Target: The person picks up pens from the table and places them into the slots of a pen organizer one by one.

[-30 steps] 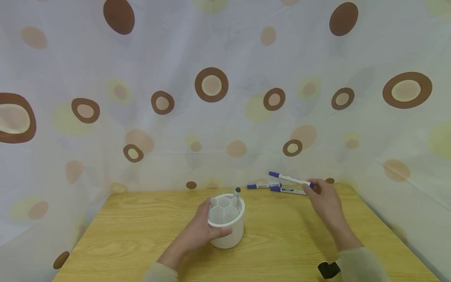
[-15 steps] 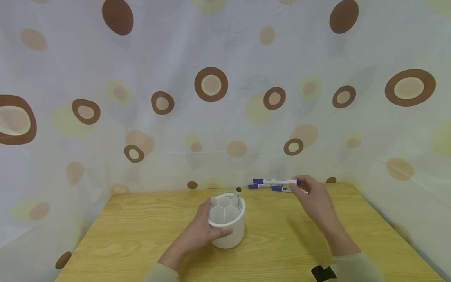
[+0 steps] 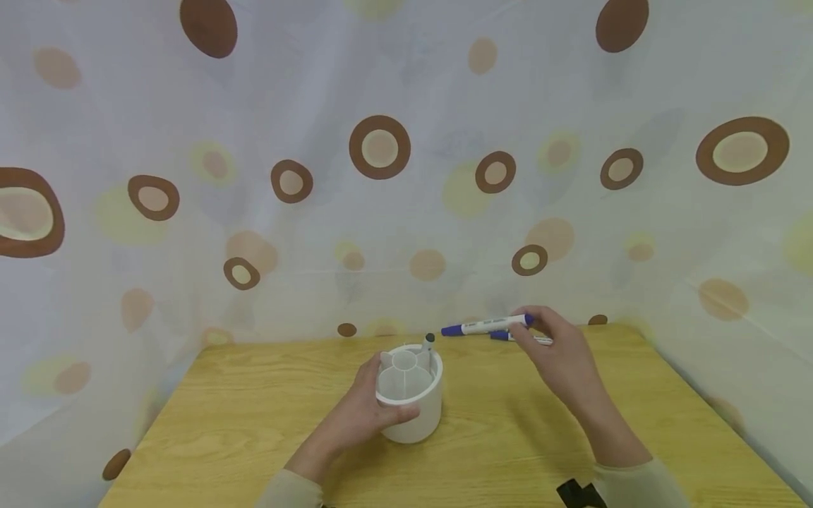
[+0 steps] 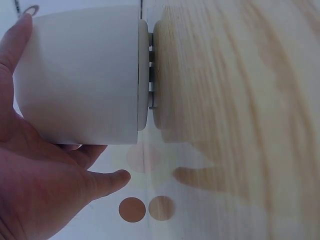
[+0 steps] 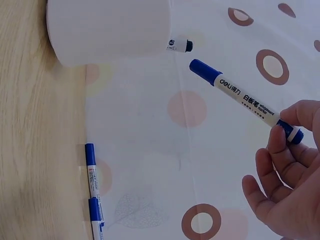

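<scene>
A round white pen holder (image 3: pixel 422 421) with several inner compartments stands on the wooden table. My left hand (image 3: pixel 358 418) grips its left side, thumb across the front and fingers behind the rim. Inside it, near the back right, leans a marker with a black end (image 3: pixel 428 343). My right hand (image 3: pixel 562 356) pinches a white whiteboard marker (image 5: pixel 245 95) at one blue end, thumb against fingertips. That marker is held in the air, tilted, its blue cap pointing left toward the holder. In the right wrist view, the cap appears near the black-ended marker, apart from it.
Two more blue-capped markers lie at the table's back edge, one (image 5: pixel 93 172) beside the other (image 5: pixel 95 216). A hanging sheet with printed circles (image 3: pixel 381 233) borders the wooden table (image 3: pixel 254 416) at the back and sides. A black strap piece (image 3: pixel 579 494) shows by the right sleeve.
My right hand has moved left with the marker, whose far end has swung down and come closer to the holder. The left hand and pen holder have stayed in place.
</scene>
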Demonstrator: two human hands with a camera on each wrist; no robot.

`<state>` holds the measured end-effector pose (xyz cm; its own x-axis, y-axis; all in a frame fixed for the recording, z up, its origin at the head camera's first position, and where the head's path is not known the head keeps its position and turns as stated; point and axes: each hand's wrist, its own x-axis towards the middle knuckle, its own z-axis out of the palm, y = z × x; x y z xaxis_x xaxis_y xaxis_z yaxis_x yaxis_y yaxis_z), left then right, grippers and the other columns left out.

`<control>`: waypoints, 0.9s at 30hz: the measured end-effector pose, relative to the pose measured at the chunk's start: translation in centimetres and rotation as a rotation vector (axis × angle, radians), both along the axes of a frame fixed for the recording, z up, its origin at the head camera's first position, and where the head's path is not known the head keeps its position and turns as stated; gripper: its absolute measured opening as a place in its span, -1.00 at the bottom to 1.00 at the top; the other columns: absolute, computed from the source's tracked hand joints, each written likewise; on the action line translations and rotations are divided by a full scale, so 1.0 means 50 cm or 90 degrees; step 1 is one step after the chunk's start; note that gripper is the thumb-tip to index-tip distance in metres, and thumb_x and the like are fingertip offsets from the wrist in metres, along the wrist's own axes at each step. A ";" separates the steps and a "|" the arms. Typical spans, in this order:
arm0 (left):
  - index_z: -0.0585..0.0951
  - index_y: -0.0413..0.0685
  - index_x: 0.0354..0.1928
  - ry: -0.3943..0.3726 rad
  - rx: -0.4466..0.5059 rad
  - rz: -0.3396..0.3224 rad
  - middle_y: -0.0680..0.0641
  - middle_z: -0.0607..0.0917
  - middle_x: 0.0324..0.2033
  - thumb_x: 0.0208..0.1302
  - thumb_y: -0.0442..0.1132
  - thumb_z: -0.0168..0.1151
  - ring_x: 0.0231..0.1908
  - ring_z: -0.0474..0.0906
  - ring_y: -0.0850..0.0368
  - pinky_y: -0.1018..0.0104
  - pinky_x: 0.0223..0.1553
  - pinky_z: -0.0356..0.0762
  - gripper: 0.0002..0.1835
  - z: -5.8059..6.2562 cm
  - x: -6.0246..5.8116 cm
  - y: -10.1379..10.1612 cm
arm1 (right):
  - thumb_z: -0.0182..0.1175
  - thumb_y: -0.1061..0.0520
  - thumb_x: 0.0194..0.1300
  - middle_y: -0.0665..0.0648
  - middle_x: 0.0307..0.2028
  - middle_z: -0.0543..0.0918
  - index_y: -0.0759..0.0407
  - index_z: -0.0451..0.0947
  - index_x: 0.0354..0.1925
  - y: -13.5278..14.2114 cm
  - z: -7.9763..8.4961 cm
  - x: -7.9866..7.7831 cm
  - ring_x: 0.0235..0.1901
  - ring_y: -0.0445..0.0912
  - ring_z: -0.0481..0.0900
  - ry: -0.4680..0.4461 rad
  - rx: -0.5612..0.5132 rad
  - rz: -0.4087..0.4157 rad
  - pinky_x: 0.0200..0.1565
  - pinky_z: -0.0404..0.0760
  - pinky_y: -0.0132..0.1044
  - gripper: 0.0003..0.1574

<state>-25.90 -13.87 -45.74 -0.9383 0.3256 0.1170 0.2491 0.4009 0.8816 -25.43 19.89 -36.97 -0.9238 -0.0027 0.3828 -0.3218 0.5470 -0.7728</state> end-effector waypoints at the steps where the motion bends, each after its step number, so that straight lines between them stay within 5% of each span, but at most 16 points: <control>1: 0.20 -0.01 0.65 0.002 -0.001 -0.001 -0.19 0.39 0.40 0.25 0.13 0.67 0.29 0.51 -0.08 -0.23 0.38 0.46 0.11 0.000 0.000 0.000 | 0.24 -0.16 0.69 0.20 0.26 0.74 0.12 0.65 0.23 -0.001 0.003 0.003 0.41 0.19 0.60 0.001 -0.001 0.001 0.24 0.65 0.22 -0.55; 7: 0.26 0.04 0.59 0.014 0.003 -0.006 -0.16 0.41 0.37 0.26 0.11 0.67 0.28 0.51 -0.05 -0.18 0.37 0.46 0.02 -0.001 -0.002 0.000 | 0.27 -0.09 0.68 0.13 0.09 0.78 0.10 0.67 0.15 -0.012 0.008 0.010 0.37 0.15 0.62 0.010 0.005 0.028 0.15 0.59 0.13 -0.67; 11: 0.25 0.02 0.60 0.019 0.002 -0.008 -0.16 0.41 0.37 0.26 0.10 0.67 0.28 0.51 -0.05 -0.18 0.36 0.47 0.03 0.000 0.000 0.000 | 0.28 -0.07 0.67 0.11 0.05 0.80 0.09 0.68 0.14 -0.020 0.002 0.012 0.34 0.20 0.64 0.017 0.009 0.056 0.21 0.55 0.28 -0.70; 15: 0.24 0.00 0.62 0.019 0.001 -0.007 -0.18 0.40 0.38 0.26 0.08 0.67 0.28 0.52 -0.06 -0.20 0.36 0.48 0.05 0.003 0.003 0.001 | 0.32 -0.03 0.65 0.09 0.05 0.82 0.08 0.70 0.13 -0.031 -0.006 0.013 0.31 0.21 0.67 0.025 0.013 0.072 0.30 0.52 0.43 -0.73; 27: 0.30 0.03 0.57 0.028 0.017 -0.011 -0.17 0.42 0.36 0.25 0.06 0.68 0.27 0.52 -0.07 -0.16 0.33 0.51 -0.01 0.001 0.000 0.003 | 0.38 -0.07 0.60 0.10 0.13 0.80 0.09 0.74 0.18 -0.075 -0.020 0.016 0.32 0.24 0.64 -0.010 0.028 0.080 0.33 0.53 0.41 -0.64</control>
